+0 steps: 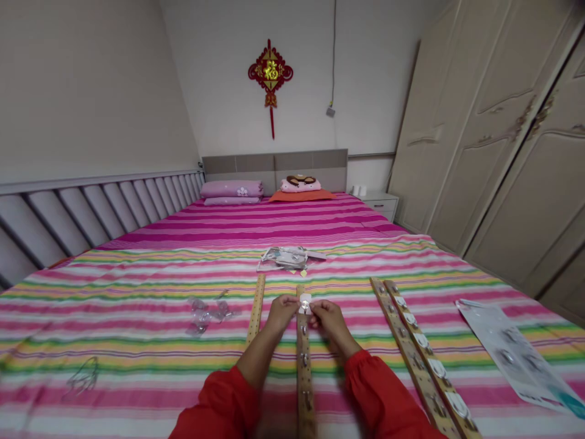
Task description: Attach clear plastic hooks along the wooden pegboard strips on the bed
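Observation:
My left hand [281,310] and my right hand [329,317] meet over the far end of a perforated wooden strip [304,366] that lies lengthwise on the striped bedcover. Both hands pinch a small white adhesive hook pad [305,303] from either side, held right above the strip. Lower down, the strip carries a few metal hooks. A second, bare perforated strip [256,308] lies just left of my left hand. Both forearms wear red sleeves.
Two more strips [420,347] with white hook pads lie to the right. A plastic packaging sheet [516,353] is at far right, opened packets [287,257] lie ahead, clear plastic bits [208,312] to the left. A wardrobe [503,140] lines the right wall, pillows [233,190] at the headboard.

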`<state>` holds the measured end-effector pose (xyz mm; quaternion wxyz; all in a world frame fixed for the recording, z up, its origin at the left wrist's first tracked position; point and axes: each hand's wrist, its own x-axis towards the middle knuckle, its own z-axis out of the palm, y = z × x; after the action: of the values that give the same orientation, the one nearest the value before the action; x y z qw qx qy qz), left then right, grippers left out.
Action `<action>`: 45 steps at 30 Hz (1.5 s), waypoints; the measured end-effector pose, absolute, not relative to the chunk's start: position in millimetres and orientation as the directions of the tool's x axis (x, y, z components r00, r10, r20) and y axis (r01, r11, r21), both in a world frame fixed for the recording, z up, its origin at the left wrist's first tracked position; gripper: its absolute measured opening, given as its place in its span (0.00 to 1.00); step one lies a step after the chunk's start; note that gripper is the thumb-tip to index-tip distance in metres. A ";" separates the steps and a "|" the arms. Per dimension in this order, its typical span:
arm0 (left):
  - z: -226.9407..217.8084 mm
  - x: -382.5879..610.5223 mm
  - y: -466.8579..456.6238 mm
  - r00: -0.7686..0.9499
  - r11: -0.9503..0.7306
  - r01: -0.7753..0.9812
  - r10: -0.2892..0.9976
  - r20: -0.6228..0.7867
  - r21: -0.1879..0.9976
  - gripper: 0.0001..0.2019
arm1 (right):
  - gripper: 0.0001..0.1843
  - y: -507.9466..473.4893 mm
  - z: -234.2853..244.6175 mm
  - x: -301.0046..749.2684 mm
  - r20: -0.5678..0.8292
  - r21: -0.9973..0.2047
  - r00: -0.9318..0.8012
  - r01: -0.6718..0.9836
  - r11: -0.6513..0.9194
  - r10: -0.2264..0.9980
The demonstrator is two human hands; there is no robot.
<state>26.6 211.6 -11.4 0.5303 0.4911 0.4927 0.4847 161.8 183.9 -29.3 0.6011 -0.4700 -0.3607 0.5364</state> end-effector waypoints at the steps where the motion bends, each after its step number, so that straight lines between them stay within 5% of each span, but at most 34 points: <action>1: -14.9 27.2 214.9 0.032 0.047 -0.027 0.998 -0.046 0.999 0.07 | 0.13 187.4 -32.5 161.1 -0.068 -0.954 0.171 -0.300 -0.013 0.983; 21: -55.1 32.5 236.4 -0.104 0.075 0.069 0.992 -0.068 0.995 0.01 | 0.12 216.8 -70.7 156.7 0.015 -0.992 0.228 -0.121 0.043 0.974; 45: -70.0 32.8 238.8 -0.008 0.082 -0.035 0.997 -0.082 0.996 0.13 | 0.15 215.2 -80.1 154.5 0.129 -0.988 0.248 -0.054 0.146 0.960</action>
<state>32.8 238.8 -70.0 0.5262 0.4681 0.5137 0.4900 154.5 215.2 -80.1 0.6088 -0.5034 -0.4500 0.4166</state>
